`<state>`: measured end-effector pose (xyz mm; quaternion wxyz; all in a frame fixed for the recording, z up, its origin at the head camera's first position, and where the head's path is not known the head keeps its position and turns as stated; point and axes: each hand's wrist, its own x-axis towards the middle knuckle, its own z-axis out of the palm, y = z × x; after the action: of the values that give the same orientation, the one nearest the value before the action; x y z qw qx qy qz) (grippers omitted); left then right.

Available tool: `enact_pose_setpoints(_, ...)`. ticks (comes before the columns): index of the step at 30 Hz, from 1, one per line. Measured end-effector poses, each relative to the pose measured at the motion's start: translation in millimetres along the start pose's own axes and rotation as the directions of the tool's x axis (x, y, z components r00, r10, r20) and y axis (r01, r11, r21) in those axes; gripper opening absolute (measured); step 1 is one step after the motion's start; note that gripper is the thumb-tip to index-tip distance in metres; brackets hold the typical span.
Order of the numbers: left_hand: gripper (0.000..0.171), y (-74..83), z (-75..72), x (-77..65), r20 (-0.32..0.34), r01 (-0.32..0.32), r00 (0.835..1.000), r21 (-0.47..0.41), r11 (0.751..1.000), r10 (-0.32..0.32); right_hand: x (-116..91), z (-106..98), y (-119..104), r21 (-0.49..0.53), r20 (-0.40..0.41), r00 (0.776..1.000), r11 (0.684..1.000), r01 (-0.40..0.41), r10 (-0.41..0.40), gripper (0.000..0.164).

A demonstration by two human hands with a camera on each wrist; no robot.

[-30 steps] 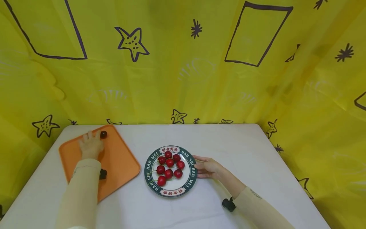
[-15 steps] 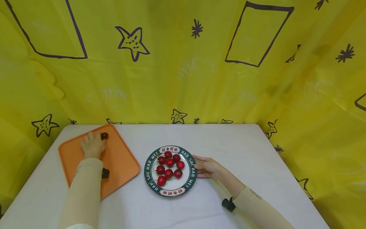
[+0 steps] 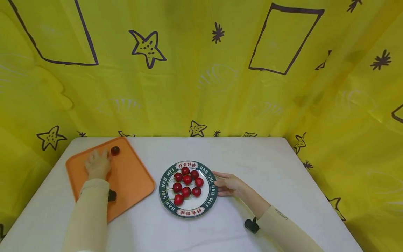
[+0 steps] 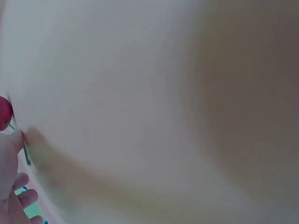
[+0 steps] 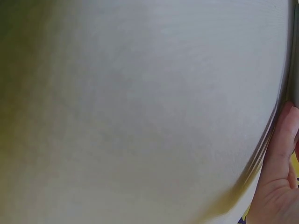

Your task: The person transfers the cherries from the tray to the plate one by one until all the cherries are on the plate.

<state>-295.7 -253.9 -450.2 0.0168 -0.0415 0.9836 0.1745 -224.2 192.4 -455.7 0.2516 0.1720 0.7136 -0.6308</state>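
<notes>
My left hand [image 3: 98, 164] is over the orange tray [image 3: 132, 178], its fingers spread. Just right of its fingertips a dark red cherry [image 3: 115, 151] sits on the tray near the far corner. In the left wrist view the same cherry [image 4: 4, 113] has a green stem running past the thumb. My right hand [image 3: 231, 184] holds the right rim of a round plate [image 3: 213, 189] with a green lettered border. Several red cherries [image 3: 187, 179] with stems lie on its white middle. In the right wrist view, only part of the right hand [image 5: 278, 177] shows at the edge.
Both things rest on a white table [image 3: 252, 154]. Behind and at the sides hangs a yellow curtain [image 3: 189, 91] with drawn stars and frames. A small black camera [image 3: 252, 225] is on the right wrist, another [image 3: 112, 195] on the left.
My left hand has drawn back toward the near left, leaving a gap between its fingers and the dark cherry on the tray. The right hand and plate have stayed put.
</notes>
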Motion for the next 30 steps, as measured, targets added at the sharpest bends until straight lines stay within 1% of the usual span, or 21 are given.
enact_pose_setpoints(4,0.027,-2.6,0.3,-3.4,0.001,-0.003,1.0,0.011,1.0,0.003,0.4,0.0,0.0,-0.004,-0.004,1.0,1.0,-0.002,0.002,0.05)
enact_pose_setpoints(11,0.021,1.3,-1.9,-9.4,-0.001,-0.042,0.999,0.02,0.999,0.042,-0.5,0.2,-0.7,-0.005,-0.006,1.0,1.0,0.0,0.0,0.05)
enact_pose_setpoints(18,0.026,2.4,-1.0,-12.4,-0.024,-0.037,0.999,0.026,0.999,0.038,-0.3,0.4,0.4,-0.004,-0.011,1.0,1.0,0.004,-0.004,0.049)
enact_pose_setpoints(24,0.025,0.7,3.2,-11.4,-0.062,-0.05,0.997,0.02,0.999,0.051,1.2,0.4,1.9,-0.005,-0.022,1.0,1.0,0.002,-0.002,0.049)
enact_pose_setpoints(30,0.021,3.6,2.9,-3.1,-0.108,-0.092,0.99,0.036,0.995,0.096,1.5,0.5,1.7,-0.006,-0.028,1.0,1.0,0.009,-0.009,0.048)
